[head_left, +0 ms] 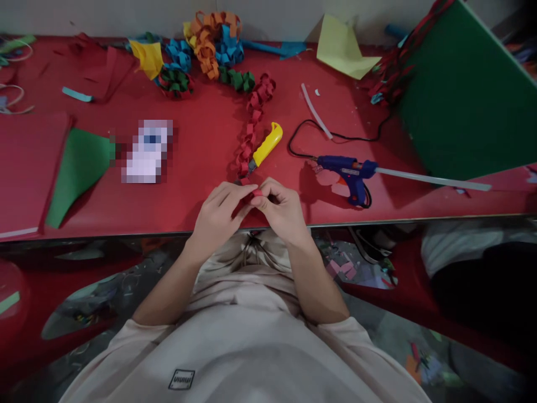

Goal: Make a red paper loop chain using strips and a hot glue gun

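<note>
Close to the table's front edge, my left hand (220,212) and my right hand (282,210) meet, both with fingers pinched on a small red paper link (255,194). From there a red paper chain (248,137) runs away across the table and joins green, orange and blue links (205,45) at the back. Just beyond my hands lies a yellow-handled cutter (268,145), its dark end against the chain. A blue glue gun (346,173) with a clear glue stick (432,179) rests to the right of my right hand. My fingers partly cover the link.
A blurred-out phone (149,151) and a green paper piece (79,173) lie left. A large green board (474,101) leans at right, near a black cord (293,148). Loose glue stick (315,112) and yellow paper (344,47) lie behind. Paper scraps (344,268) litter the floor.
</note>
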{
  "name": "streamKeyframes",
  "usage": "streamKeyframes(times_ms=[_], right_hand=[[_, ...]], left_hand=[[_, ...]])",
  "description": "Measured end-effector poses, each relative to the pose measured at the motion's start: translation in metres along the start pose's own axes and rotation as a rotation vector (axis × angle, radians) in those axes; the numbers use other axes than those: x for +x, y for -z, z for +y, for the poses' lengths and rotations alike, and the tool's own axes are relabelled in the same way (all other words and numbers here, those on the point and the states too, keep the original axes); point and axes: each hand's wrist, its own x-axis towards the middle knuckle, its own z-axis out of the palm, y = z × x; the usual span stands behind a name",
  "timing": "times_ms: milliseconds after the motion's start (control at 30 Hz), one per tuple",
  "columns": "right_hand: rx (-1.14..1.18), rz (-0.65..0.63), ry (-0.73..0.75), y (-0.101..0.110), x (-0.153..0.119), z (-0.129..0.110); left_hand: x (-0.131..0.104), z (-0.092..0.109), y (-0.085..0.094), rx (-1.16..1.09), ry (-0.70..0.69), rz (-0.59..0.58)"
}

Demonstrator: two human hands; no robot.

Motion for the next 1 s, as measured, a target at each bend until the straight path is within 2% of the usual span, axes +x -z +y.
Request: streamKeyframes(times_ms=[200, 400, 567, 733, 867, 1000], right_hand=[[-0.012, -0.053, -0.049, 0.001, 0.002, -0.003], [-0.047, 0.002, -0.056, 0.001, 0.0, -0.004], [-0.027, -0.025, -0.073, -0.001, 0.001, -0.008], [-0.114, 0.017, -0.044, -0.003, 0.001, -0.012], [-0.246, -0.069, -0.02, -0.001, 0.006, -0.018], [-0.235, -0.155, 0.012, 0.002, 0.012, -0.017]], left_hand=[[-0.001, -0.002, 0.0, -0.035, 0.014, 0.031], [0.001, -0.001, 0.001, -0.072, 0.02, -0.009], [0.002, -0.001, 0.002, -0.107, 0.067, -0.006], [0.001, -0.002, 0.005, -0.148, 0.101, -0.078], [0.001, -0.003, 0.006, -0.184, 0.162, -0.074], [0.003, -0.004, 0.007, -0.227, 0.232, -0.088]])
